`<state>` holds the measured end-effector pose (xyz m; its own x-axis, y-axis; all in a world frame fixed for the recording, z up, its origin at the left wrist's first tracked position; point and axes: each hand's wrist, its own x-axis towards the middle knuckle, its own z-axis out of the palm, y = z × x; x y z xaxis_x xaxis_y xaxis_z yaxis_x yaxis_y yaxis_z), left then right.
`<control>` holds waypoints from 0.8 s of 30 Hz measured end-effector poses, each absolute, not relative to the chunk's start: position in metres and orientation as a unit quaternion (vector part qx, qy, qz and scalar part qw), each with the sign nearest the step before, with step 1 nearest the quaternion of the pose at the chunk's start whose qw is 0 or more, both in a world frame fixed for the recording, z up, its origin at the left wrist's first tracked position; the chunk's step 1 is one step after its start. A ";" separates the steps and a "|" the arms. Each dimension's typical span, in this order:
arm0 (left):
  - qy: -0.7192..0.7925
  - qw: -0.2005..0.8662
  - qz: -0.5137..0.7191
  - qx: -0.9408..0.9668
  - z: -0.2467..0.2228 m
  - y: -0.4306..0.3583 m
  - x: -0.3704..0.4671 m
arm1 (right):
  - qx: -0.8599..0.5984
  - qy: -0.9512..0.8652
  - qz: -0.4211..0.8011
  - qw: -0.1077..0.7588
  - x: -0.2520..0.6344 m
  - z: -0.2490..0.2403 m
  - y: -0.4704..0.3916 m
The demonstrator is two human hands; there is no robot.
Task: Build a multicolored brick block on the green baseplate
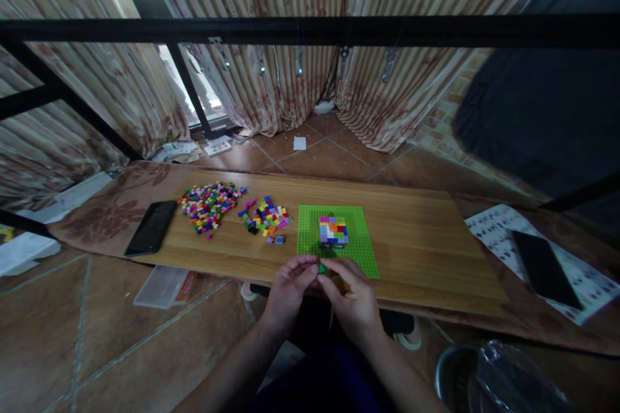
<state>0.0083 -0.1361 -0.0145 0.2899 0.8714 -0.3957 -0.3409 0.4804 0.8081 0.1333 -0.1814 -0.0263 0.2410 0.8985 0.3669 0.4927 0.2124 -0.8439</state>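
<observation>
Between the fingertips of both hands is a small green toy brick (322,268), partly hidden by the fingers. My left hand (289,287) pinches it from the left, and my right hand (352,297) pinches it from the right. Both hands are at the front edge of a bright green studded baseplate (361,242). On that plate, just beyond the fingers, stands a block built of many-coloured bricks (333,231). Left of the plate lie a small spread of loose bricks (271,216) and a bigger heap of mixed bricks (209,203).
The wooden board (416,239) carries the bricks. A black phone (152,227) lies at its left end. Another dark phone-like slab (546,268) rests on a printed sheet (494,222) at the right. A clear plastic box (159,286) is on the floor; a black rail (310,31) crosses behind.
</observation>
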 end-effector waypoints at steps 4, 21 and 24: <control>0.440 0.731 0.422 0.305 -0.017 -0.137 0.008 | -0.606 -0.621 0.129 0.480 0.134 -0.025 -0.184; 0.465 0.624 0.414 0.473 -0.023 -0.127 0.021 | -0.651 -0.565 0.185 0.471 0.187 -0.024 -0.151; 0.492 0.570 0.430 0.498 -0.035 -0.117 0.007 | -0.657 -0.532 0.186 0.501 0.206 -0.032 -0.127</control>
<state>0.0070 -0.1167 -0.0346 0.1466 0.9802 -0.1328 0.0010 0.1341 0.9910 0.2061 -0.1270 -0.0323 0.3645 0.8857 0.2876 0.5124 0.0671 -0.8561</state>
